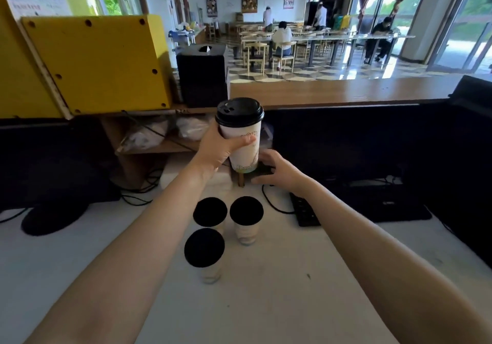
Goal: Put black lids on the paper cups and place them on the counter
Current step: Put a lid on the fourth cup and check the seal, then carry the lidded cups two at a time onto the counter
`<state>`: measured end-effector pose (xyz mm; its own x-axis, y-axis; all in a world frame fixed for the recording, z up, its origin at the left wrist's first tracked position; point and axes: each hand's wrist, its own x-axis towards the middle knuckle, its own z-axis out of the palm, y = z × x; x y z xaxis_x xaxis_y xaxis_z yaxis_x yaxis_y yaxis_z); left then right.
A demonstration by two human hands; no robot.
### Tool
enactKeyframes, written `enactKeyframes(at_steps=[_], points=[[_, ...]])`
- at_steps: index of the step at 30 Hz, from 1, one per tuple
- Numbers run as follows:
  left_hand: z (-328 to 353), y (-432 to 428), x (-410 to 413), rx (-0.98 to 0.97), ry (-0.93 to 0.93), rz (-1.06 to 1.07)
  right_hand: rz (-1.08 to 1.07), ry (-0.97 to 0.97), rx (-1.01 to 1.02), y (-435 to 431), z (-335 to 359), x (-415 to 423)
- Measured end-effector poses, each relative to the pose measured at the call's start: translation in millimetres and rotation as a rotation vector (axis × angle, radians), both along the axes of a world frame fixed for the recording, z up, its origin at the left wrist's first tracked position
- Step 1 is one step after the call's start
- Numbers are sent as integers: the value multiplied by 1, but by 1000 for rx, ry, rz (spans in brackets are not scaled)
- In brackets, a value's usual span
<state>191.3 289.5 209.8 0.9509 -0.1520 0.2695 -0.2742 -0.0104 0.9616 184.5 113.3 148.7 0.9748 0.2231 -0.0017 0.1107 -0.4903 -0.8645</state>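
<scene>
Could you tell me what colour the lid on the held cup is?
The lid is black; head view.

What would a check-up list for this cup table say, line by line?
Surface: white table, a few small dark marks.
Job's things: held cup has its black lid on and is lifted in front of the wooden counter. Back-left cup, back-right cup and near cup stand lidded on the table.
Clutter: keyboard, yellow box, black box.
Hands: left hand grips the held cup. Right hand is on a dark thing by the cup's base, grip unclear.
Cables: black cable lies beside the keyboard.
Surroundings: dining room with tables, chairs and people.
</scene>
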Motion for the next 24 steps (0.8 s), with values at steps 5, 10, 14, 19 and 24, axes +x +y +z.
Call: enactKeyframes(at_steps=[5,10,14,19,24], points=[[-26,12,0,47,62,11,24,317,3,-17,-81,-15],[-51,16,0,49,104,16,-72,384,93,-4,-146,-25],[-69,29,8,41,141,26,-127,361,204,10,-174,-20],[-86,45,13,42,159,56,-132,330,340,28,-195,-9],[-94,56,18,73,167,61,-167,302,347,39,-197,-4]])
